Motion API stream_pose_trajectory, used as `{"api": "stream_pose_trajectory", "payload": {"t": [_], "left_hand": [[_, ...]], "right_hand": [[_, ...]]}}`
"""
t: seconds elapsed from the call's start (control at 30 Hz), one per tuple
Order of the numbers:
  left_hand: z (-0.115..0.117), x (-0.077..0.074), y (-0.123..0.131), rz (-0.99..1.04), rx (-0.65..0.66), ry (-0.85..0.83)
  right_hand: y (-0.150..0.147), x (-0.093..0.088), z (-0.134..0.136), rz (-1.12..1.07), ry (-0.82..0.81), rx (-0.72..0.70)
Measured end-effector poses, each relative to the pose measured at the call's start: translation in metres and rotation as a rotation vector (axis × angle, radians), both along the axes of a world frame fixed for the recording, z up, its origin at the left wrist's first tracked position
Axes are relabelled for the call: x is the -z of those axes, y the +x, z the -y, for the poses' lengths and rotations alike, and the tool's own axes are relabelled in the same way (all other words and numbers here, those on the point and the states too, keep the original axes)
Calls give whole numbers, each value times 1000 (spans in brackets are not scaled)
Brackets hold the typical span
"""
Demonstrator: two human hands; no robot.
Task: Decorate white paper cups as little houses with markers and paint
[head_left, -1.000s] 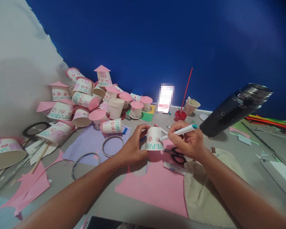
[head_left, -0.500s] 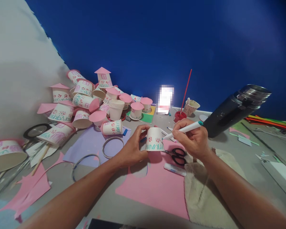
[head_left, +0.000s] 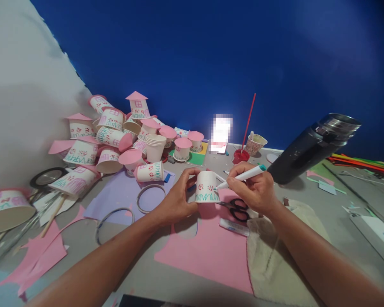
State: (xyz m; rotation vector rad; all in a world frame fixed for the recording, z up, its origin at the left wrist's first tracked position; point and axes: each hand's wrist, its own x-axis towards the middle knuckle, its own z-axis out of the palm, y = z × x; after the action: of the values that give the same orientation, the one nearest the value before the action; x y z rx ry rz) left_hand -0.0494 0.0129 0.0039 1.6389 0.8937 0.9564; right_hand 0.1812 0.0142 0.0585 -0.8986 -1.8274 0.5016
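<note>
My left hand [head_left: 182, 198] grips a white paper cup [head_left: 206, 186] from its left side, the cup upside down with its wide rim low. Red flower marks and a green wavy line run across its surface. Between the fingers of my right hand [head_left: 254, 187] is a white marker [head_left: 241, 176] with a green end, its tip at the cup's right side by the red marks. Black-handled scissors [head_left: 239, 209] and a white glue tube [head_left: 234, 227] lie just below, on pink paper [head_left: 211, 256].
Many decorated cups with pink cone roofs [head_left: 136, 95] are piled at the left. Two rings [head_left: 151, 198] lie left of the cup. A dark flask [head_left: 310, 149], a red pot [head_left: 241, 157] and a beige cloth [head_left: 278, 256] are on the right. A lit phone [head_left: 221, 133] stands behind.
My right hand and the marker have moved slightly left and down, bringing the tip further over the cup's face. My left hand still holds the cup. The view has shifted slightly.
</note>
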Motion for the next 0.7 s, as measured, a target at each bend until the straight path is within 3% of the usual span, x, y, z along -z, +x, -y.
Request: {"api": "stream_pose_trajectory", "payload": {"t": [0.5, 0.7], "left_hand": [[0, -1, 0, 0, -3, 28], [-2, 6, -2, 33, 2, 58]], "right_hand": [[3, 2, 0, -16, 25, 51], [9, 9, -10, -165, 12, 31]]}}
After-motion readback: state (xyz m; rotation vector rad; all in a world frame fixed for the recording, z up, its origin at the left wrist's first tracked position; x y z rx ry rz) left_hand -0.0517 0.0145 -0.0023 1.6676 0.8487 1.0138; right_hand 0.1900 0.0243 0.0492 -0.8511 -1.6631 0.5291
